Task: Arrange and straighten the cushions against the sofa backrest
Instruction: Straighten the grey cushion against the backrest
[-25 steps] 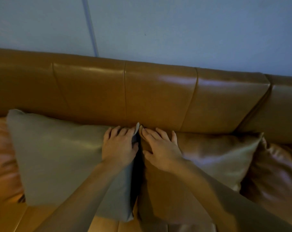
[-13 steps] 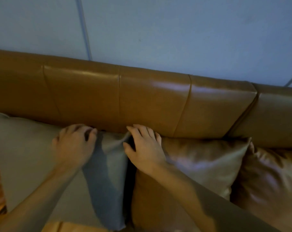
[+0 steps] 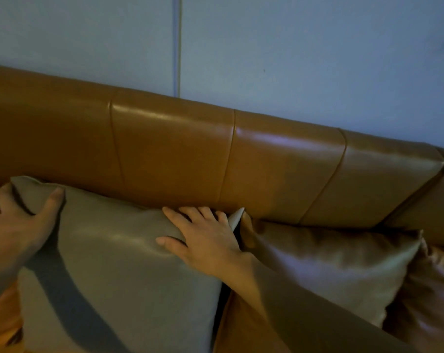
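1. Three cushions are seen in the head view, lined up along the tan leather sofa backrest: a grey cushion at the left, a bronze satin cushion in the middle, and a darker brown cushion cut off by the right edge of the picture.
2. Open room is limited. The top edge of the grey cushion is pressed against the foot of the backrest, and its upper right corner touches the upper left corner of the bronze cushion, with only a narrow dark gap lower down between them. A strip of orange seat is left bare at the lower left (part of it is cut off by the frame). A pale blue wall rises behind the backrest.
3. The upper left corner of the grey cushion is gripped by the left hand, with the thumb on the front face and the fingers wrapped behind the corner.
4. The right hand is laid flat and spread on the upper right part of the same cushion, its fingertips at the top edge against the backrest; nothing is clasped by it. Its forearm lies across the bronze cushion.
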{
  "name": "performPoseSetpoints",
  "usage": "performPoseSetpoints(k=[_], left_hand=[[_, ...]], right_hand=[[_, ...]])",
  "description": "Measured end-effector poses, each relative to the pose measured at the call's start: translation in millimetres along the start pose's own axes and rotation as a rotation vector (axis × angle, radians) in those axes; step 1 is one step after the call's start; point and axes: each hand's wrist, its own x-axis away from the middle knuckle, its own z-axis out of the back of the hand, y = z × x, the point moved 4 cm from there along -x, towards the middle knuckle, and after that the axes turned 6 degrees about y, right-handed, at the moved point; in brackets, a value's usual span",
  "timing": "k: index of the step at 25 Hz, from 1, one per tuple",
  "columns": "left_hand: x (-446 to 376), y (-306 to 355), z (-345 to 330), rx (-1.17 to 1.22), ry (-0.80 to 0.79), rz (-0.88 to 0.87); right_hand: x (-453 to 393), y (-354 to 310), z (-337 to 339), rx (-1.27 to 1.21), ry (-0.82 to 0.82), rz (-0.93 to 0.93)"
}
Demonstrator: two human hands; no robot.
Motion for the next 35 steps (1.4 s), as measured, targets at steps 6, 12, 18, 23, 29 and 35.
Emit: performPoseSetpoints(k=[6,12,18,23,29,35], left_hand=[[61,91,73,-0.123,-0.178,-0.077],[84,105,76,-0.151,-0.303,-0.002],[100,116,74,-0.15,-0.361,0.001],[102,121,74,-0.128,-0.369,0.003],[101,124,85,-0.203,-0.274,-0.097],[37,110,96,-0.255,-0.214,-0.34]], right_hand=[[-9,-5,1,-0.002,-0.092,-0.026],[-17,-26,9,-0.082,-0.255,-0.102],[-15,-14,17,0.004,-0.374,-0.072],[-17,-14,13,0.009,-0.352,-0.105],[-21,-11,14,-0.108,-0.372,-0.118],[-49,-41,13,-0.258,-0.218,-0.066]])
